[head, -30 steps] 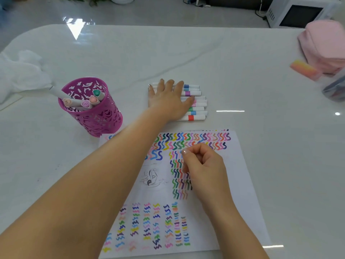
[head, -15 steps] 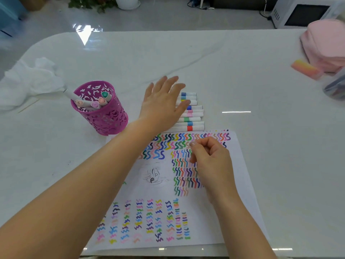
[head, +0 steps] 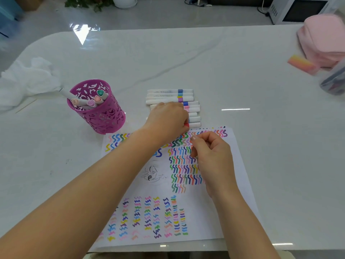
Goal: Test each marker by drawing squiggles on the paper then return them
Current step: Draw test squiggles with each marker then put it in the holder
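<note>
A row of white markers (head: 169, 95) with coloured bands lies side by side on the table, just beyond the paper (head: 224, 212). The paper is covered in coloured squiggles. My left hand (head: 168, 120) is over the near end of the row, fingers curled down onto the red-banded marker (head: 194, 125), whose left part it hides. My right hand (head: 212, 157) hovers over the paper's upper squiggles, fingers curled with thumb against forefinger; nothing shows in it. A pink cut-out pen holder (head: 104, 116) to the left holds several more markers (head: 91, 101).
A crumpled white cloth (head: 26, 79) lies at the far left. At the right edge are a pink pouch (head: 323, 38), an orange-pink block (head: 301, 64) and a clear container (head: 334, 81). A microwave (head: 302, 9) stands on the floor beyond.
My left hand, flat and spread over the marker row before, has drawn back to the near end and curled onto the red-banded marker. My right hand has hardly moved.
</note>
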